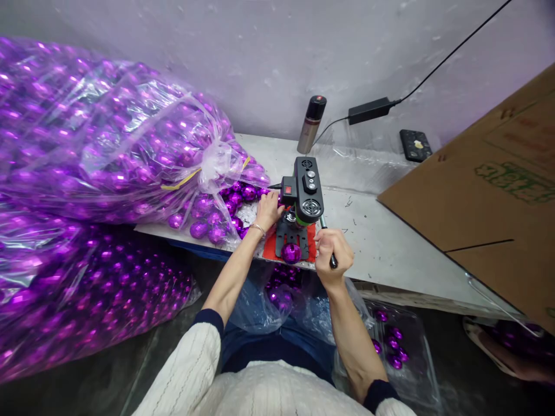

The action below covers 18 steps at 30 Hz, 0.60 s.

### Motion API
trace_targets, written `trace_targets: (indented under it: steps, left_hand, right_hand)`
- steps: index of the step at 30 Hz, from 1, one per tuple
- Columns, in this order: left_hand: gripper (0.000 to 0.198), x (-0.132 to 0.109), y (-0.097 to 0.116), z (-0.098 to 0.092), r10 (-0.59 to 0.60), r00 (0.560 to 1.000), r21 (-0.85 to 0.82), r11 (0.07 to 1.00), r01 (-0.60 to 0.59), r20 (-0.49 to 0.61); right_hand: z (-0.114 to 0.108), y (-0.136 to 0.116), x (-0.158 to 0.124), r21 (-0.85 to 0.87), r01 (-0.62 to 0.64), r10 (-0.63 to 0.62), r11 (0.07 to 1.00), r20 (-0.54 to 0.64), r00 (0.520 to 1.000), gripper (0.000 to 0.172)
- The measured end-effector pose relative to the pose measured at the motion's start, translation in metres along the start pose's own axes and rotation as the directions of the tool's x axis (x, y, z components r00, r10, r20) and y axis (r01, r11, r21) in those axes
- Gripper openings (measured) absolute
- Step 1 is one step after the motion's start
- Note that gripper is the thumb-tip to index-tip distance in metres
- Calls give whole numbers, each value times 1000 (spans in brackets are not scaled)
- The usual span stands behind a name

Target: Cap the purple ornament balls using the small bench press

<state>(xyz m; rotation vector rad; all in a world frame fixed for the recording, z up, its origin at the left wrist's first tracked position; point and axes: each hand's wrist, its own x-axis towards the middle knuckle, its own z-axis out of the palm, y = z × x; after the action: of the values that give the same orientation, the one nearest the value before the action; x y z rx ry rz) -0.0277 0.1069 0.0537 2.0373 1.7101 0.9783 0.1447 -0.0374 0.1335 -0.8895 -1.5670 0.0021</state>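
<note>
**Purple ball (291, 253) by a black machine (309, 188)**

Shiny and round, sitting at the front of the flat black plate (280, 248), over a red mat (269, 248). Likely very light, with a thin, hard shell. Probably slippery too, and quick to roll away. Might dent or crack under a big squeeze. Best to take hold around the fat middle, softly, with fingertips on two sides.

Around the black handle (333, 261) of the machine, the right hand (333, 251), curled tight. On the other side, by some loose purple balls (248, 192), the left hand (269, 209), fingers bent. Can't tell if pinching a ball or only touching, with the fingertips partly hidden.

Under the machine, a white table (364, 242), flat, with little dark bits on top. To the left, big clear bags (108, 133) stuffed with purple balls. On the lap, loose clear plastic (247, 300) and more balls. To the right, a big brown box (485, 190). At the back, a tall can (311, 124) and a pale wall (260, 63).
</note>
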Motion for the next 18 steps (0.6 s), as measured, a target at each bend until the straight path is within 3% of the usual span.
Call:
trace_targets:
  steps: [6, 9, 14, 18]
  left_hand:
    - [56, -23, 0, -6, -71, 997, 33, 997, 71, 10]
    - [60, -35, 3, -14, -47, 999, -80, 996, 46, -12]
    - [64, -50, 13, -30, -173, 985, -299, 939, 170, 17]
    - [67, -78, 15, -46, -153, 988, -383, 913, 138, -9]
  right_hand:
    - [1, 0, 0, -3, 18, -18, 1000, 2, 1000, 29]
    - [2, 1, -2, -1, 19, -19, 1000, -10, 1000, 28]
    - [0, 1, -2, -10, 36, -36, 999, 16, 999, 27]
    - [1, 4, -5, 16, 29, -29, 999, 2, 1000, 19]
